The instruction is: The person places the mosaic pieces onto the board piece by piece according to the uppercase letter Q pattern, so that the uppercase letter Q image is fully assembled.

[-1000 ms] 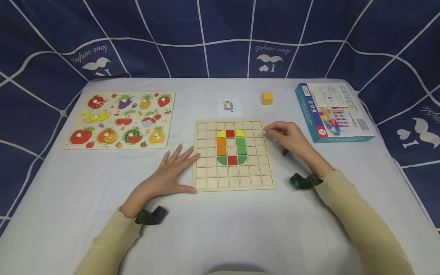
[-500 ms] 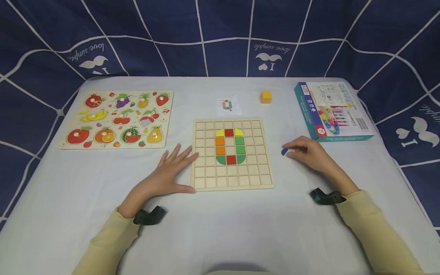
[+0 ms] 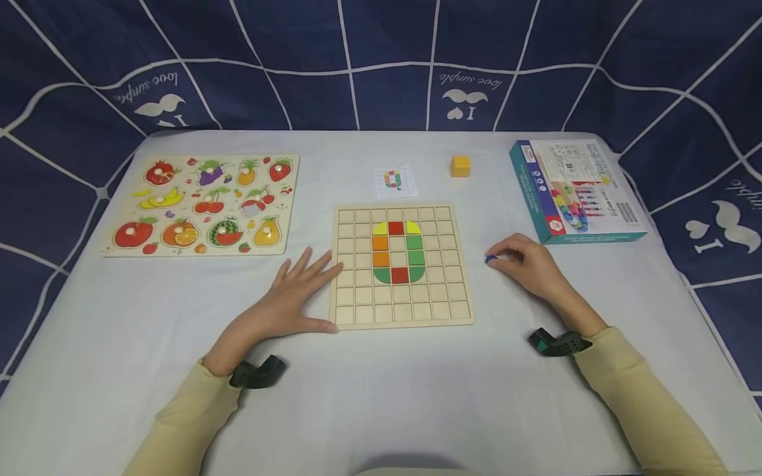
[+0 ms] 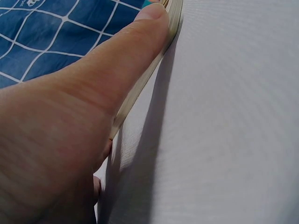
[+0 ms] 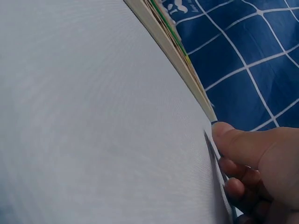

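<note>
A wooden grid board (image 3: 440,294) lies on the table with yellow, red, orange and green tiles set in a ring in its squares. My left hand (image 3: 292,297) rests with spread fingers against the board's left side, and its thumb (image 4: 152,18) touches the near left corner. To the right of the board, my right hand (image 3: 530,264) pinches a small blue piece (image 3: 491,258) between thumb and fingertips, just above or on the table. Most of that piece is hidden by the fingers. The right wrist view shows the thumb (image 5: 229,133) with only a sliver of blue at its tip.
A small card (image 3: 394,181) printed with a coloured tile pattern lies beyond the board. An orange-yellow cube (image 3: 460,166) is right of it. A fruit peg puzzle (image 3: 199,206) lies at the far left, a teal-edged box (image 3: 586,192) at the far right.
My right hand has moved from the board's upper right edge to the table on the right and taken hold of the blue piece. The left hand has stayed at the board.
</note>
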Action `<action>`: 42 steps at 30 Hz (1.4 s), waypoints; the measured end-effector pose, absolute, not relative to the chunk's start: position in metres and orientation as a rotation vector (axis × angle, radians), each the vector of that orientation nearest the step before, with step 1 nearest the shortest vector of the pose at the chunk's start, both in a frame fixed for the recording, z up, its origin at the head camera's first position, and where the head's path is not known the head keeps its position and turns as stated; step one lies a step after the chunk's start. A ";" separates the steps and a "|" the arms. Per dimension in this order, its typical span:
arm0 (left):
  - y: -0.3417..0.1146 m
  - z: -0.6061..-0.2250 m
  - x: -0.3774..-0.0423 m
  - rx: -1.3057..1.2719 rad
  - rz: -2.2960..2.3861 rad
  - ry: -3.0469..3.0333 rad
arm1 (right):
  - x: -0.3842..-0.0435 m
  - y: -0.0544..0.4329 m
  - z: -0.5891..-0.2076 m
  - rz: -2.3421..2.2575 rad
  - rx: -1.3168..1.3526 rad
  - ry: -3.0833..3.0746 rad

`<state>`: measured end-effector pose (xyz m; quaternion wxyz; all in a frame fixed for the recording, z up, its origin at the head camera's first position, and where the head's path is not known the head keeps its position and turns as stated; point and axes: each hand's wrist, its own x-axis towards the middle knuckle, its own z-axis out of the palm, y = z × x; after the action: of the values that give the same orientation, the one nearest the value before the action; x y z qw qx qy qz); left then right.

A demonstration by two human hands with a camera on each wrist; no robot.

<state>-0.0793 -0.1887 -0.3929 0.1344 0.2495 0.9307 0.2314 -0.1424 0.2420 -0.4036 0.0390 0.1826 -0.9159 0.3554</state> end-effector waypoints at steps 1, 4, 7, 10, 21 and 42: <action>-0.189 -0.393 -0.079 0.723 0.671 2.698 | -0.142 0.242 -0.403 1.092 0.554 -2.802; -0.189 -0.393 -0.079 0.720 0.671 2.699 | -0.143 0.241 -0.402 1.112 0.521 -2.791; -0.189 -0.393 -0.079 0.717 0.675 2.701 | -0.143 0.241 -0.401 1.141 0.476 -2.796; -0.189 -0.394 -0.079 0.718 0.675 2.702 | -0.141 0.239 -0.399 1.183 0.438 -2.791; -0.188 -0.392 -0.080 0.725 0.671 2.699 | -0.117 0.189 -0.385 1.716 0.443 -2.740; -0.188 -0.392 -0.080 0.724 0.672 2.696 | -0.096 0.133 -0.390 1.523 0.511 -2.864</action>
<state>-0.0801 -0.1883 -0.3916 0.1350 0.2499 0.9303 0.2319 -0.0960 0.1332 -0.3899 -0.0707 0.1552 -0.8700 0.4626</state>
